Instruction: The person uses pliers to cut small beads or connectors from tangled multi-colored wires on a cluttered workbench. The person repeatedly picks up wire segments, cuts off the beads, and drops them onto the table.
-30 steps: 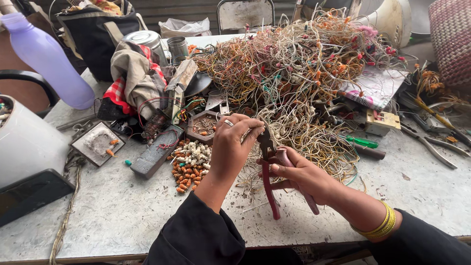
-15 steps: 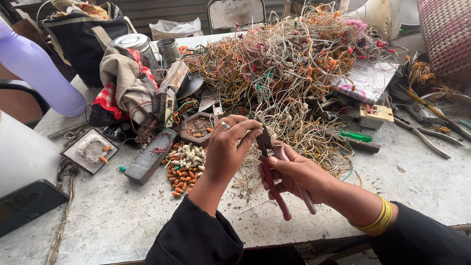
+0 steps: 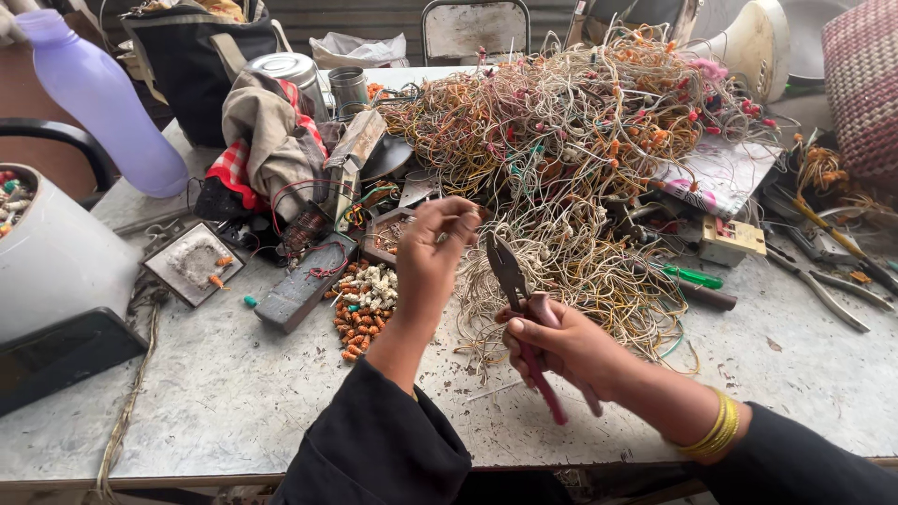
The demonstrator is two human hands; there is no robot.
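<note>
Right hand [image 3: 561, 344] grips pliers [image 3: 521, 304], jaws up. Left hand [image 3: 435, 245] pinches a thin wire [image 3: 472, 213] from the wire pile [image 3: 571, 159] on the desk [image 3: 215, 393].

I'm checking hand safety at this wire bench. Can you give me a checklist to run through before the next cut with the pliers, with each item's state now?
1. Right hand has a firm grip on the red-handled pliers: ok, the hand is closed around the handles.
2. Pliers point away from the body: ok, the tip points up toward the wire heap.
3. Left hand fingers clear of the pliers' tip: ok, apart, though close.
4. A wire pinched in the left hand: cannot tell, too thin to see.
5. Free bench space in front of the hands: ok.
6. Loose wires clear of the right wrist: not ok, strands lie right beside it.
</note>
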